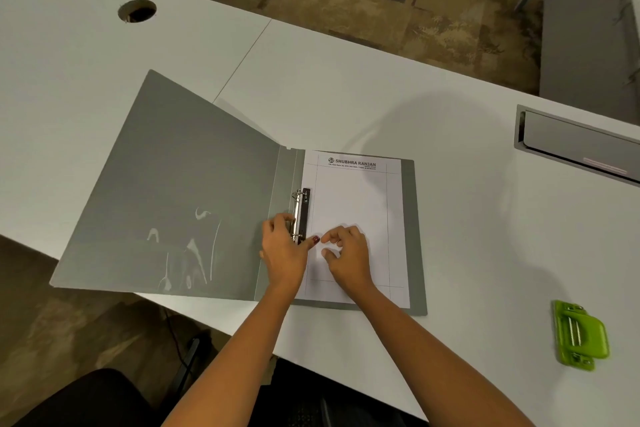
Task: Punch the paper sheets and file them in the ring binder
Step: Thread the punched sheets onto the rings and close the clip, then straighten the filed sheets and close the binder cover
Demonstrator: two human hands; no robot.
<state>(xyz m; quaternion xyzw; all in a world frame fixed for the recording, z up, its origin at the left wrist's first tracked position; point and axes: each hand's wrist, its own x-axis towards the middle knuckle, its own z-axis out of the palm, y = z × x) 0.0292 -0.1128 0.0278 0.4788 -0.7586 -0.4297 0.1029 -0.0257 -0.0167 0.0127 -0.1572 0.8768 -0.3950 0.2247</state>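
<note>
A grey ring binder (180,191) lies open on the white desk, its left cover hanging past the desk's front edge. White letterhead sheets (349,204) lie on its right half, beside the metal ring mechanism (300,215). My left hand (285,253) grips the lower end of the ring mechanism, fingers on its left side and thumb reaching across to the paper. My right hand (346,255) hovers over the lower part of the sheets with fingers curled, holding nothing. A green hole punch (580,334) lies apart at the desk's lower right.
The white desk (467,218) has a round cable hole (137,10) at the far left and a grey cable tray (578,146) at the right. Carpeted floor lies beyond the far edge. A dark chair seat (86,399) shows below the front edge.
</note>
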